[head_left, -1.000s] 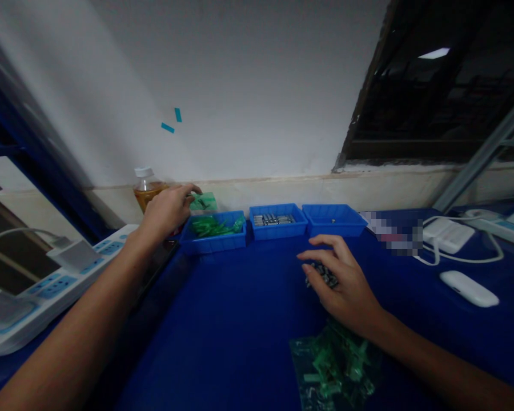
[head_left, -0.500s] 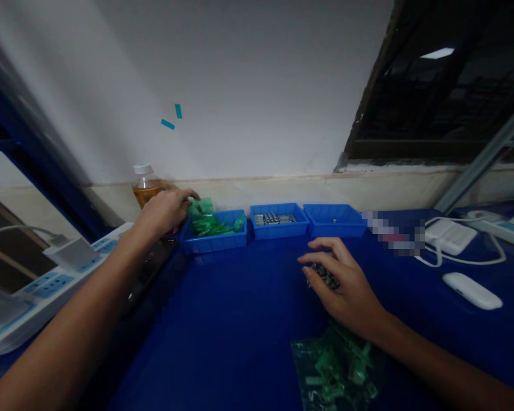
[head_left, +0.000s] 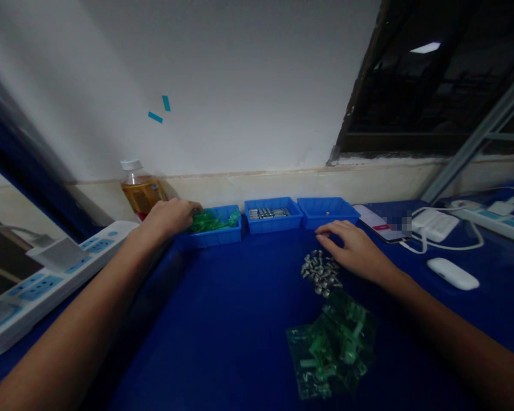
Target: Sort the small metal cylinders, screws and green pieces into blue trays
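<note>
My left hand (head_left: 174,217) reaches over the left end of a small blue tray (head_left: 212,238) filled with green plastic bags (head_left: 214,220). Its fingers bend down among the bags, and the fingertips are mostly hidden. In front of the right blue tray (head_left: 328,220) hovers my right hand (head_left: 354,246), thumb and forefinger tips brought together. Anything between them is too small to make out. Just below and left of it lies a heap of short metal screws (head_left: 319,271). Nearer to me are flat clear-green bags (head_left: 334,348), some with pieces inside.
A middle blue tray (head_left: 274,224) holds slim metal pins. At left stand a tea-coloured drink bottle (head_left: 139,191) and a white power strip (head_left: 64,279). On the right lie a phone-like slab (head_left: 379,222), a white charger with cables (head_left: 436,224) and a white case (head_left: 453,274).
My right hand has lifted away from the screw heap toward the right tray, uncovering the screws. My left hand has moved down to the left tray's bags. The view has shifted slightly.
</note>
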`<state>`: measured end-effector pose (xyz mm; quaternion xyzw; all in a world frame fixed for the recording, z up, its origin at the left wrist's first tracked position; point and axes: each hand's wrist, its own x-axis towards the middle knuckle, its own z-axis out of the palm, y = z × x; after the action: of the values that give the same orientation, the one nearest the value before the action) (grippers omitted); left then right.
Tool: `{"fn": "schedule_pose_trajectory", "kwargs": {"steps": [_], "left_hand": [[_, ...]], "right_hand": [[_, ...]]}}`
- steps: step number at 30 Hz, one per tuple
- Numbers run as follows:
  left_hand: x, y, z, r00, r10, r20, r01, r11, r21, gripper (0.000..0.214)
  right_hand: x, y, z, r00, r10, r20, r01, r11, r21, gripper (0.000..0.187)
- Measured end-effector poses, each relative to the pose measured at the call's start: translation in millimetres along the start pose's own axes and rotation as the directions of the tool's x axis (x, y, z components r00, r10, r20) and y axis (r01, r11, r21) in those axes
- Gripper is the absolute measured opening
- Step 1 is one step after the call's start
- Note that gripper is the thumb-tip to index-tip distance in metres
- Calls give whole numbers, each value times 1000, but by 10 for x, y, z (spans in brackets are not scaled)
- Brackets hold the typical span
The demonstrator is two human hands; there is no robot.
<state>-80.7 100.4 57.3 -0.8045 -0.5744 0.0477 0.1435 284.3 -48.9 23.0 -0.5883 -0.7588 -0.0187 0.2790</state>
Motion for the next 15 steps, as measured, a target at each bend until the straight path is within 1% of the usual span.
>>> {"fn": "schedule_pose_trajectory", "kwargs": {"steps": [2, 3, 5, 7, 8, 9, 10, 12, 13, 15], "left_hand": [[-30, 10, -26, 1000, 5, -19, -6, 1000, -15, 39], [-56, 32, -55, 999, 14, -49, -15, 1000, -23, 38], [-126, 121, -141, 985, 45, -168, -53, 998, -40, 36], [-210, 283, -250, 938, 104, -331, -135, 988, -73, 36], [-254, 390, -303, 907, 156, -392, -206, 975, -89, 35], [-298, 512, -349, 874, 226, -430, -293, 951, -97, 34], [-341, 644, -383, 844, 298, -446, -377, 921, -98, 33], [-424, 923, -405, 791, 433, -432, -517, 851, -94, 31], [-463, 1060, -391, 767, 485, -421, -571, 815, -101, 29], [-532, 1310, -320, 730, 550, -406, -644, 753, -138, 25]], "right_hand": [[8, 147, 32, 995, 35, 92, -32, 999, -32, 24], [7, 201, 53, 990, 35, 137, -30, 999, -39, 24], [0, 265, 99, 977, 22, 212, -14, 999, -36, 24], [-6, 278, 147, 966, 7, 258, -3, 1000, -18, 25], [-5, 270, 170, 963, 5, 270, -2, 1000, -10, 24], [-3, 255, 191, 961, 7, 276, -6, 1000, -3, 23], [2, 235, 212, 961, 14, 277, -16, 1000, 3, 22], [12, 186, 253, 964, 42, 262, -46, 999, 10, 20], [15, 157, 274, 966, 54, 251, -60, 998, 15, 20], [12, 96, 322, 972, 69, 224, -79, 996, 34, 19]]}}
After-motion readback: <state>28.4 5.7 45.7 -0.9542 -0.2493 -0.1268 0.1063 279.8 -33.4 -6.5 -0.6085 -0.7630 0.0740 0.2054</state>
